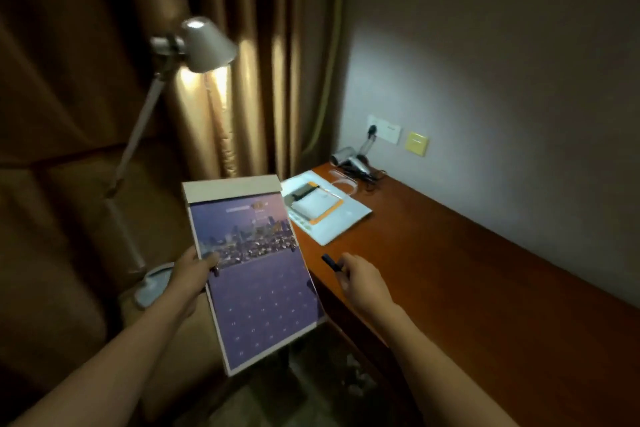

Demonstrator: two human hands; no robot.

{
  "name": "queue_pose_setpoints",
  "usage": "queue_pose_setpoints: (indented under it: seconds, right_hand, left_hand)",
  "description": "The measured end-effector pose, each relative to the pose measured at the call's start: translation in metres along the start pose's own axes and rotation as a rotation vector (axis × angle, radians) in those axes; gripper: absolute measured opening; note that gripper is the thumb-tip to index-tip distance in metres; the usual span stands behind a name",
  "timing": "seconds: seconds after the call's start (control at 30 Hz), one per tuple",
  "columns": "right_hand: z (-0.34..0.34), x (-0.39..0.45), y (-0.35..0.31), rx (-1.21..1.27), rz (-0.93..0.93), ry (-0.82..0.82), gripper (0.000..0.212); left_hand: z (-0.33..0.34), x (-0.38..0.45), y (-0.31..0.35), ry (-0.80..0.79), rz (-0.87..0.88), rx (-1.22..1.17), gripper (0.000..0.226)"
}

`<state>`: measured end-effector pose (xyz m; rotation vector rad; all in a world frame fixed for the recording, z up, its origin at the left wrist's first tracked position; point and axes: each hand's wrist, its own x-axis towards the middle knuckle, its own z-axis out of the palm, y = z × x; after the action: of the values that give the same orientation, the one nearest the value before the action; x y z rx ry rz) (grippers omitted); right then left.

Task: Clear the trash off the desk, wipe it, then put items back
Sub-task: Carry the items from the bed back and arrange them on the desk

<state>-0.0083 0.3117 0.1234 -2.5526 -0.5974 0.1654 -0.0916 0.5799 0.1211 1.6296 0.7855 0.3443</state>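
Purple calendar (258, 288) in left hand (194, 270), off desk (467, 270)

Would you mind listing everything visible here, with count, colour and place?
calendar board: 1, purple with pale border, held off the desk's left end
pen: 1, dark, in right hand above desk edge
desk: 1, reddish-brown, along wall
white tray: 1, far left of desk, holding pale items
hair dryer: 1, silver, desk's far corner
floor lamp: 1, white, lit, beside curtain
curtain: golden-brown, left
left hand: grips calendar board
right hand: pinches pen
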Motion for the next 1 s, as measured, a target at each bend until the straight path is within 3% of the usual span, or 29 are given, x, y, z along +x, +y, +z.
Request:
queue_pose_setpoints:
  seconds: [0.13,0.27,0.5,0.67,0.87,1.0]
  right_hand:
    - [-0.012,0.015,0.061,-0.043,0.174,-0.013,0.014]
    - [-0.035,0.050,0.125,-0.032,0.352,0.059,0.015]
    - [-0.055,0.117,0.219,0.041,0.528,0.108,0.012]
    - [-0.060,0.149,0.255,0.057,0.626,0.082,0.013]
    - [-0.056,0.176,0.288,0.078,0.757,0.080,0.013]
    - [-0.053,0.198,0.307,0.091,0.825,0.042,0.007]
  left_hand:
    - [0.086,0.050,0.020,-0.125,0.024,0.006,0.020]
    - [0.177,0.091,0.026,-0.300,0.086,0.107,0.010]
    - [0.306,0.145,0.034,-0.516,0.029,0.248,0.005]
    - [0.366,0.172,0.062,-0.605,-0.085,0.239,0.009]
    - [0.427,0.215,0.078,-0.691,-0.094,0.337,0.020]
    - [0.463,0.247,0.079,-0.746,-0.105,0.384,0.012]
